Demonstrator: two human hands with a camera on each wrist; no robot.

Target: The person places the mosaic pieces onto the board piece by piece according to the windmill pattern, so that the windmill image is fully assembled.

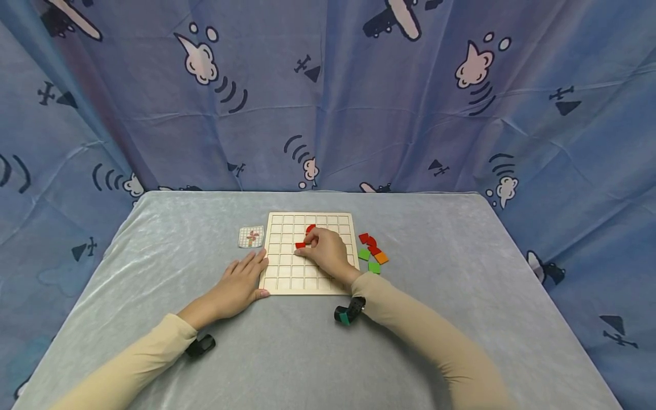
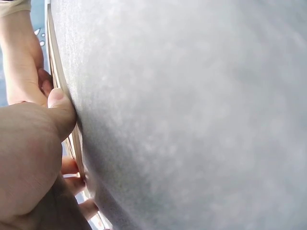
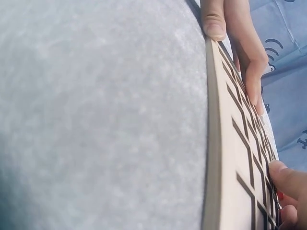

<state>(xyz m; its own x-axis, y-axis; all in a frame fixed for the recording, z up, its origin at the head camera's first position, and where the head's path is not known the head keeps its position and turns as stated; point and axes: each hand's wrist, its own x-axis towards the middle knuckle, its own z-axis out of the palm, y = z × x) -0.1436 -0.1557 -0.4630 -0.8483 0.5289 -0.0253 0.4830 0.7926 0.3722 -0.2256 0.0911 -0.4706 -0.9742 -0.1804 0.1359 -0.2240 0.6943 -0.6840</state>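
A square wooden grid board [image 1: 279, 273] lies flat on the table. My left hand [image 1: 240, 286] rests at its left edge, fingers stretched out and thumb at the near corner. In the left wrist view the thumb [image 2: 56, 98] touches the board's edge. Over the middle of the board, my right hand [image 1: 330, 251] pinches a small red piece [image 1: 300, 245] between thumb and fingertips; the fingers partly cover it. Just beyond those fingers a second red piece [image 1: 310, 228] sits on the grid. The right wrist view shows the right thumb [image 3: 288, 179] low over the grid lines.
Right of the board lie several red pieces [image 1: 372, 242], green pieces [image 1: 374, 267] and an orange piece [image 1: 381, 258]. A small card [image 1: 250, 237] with a pinwheel picture on a grid lies to the left. A patterned blue curtain [image 1: 348, 136] hangs behind the table [image 1: 435, 239].
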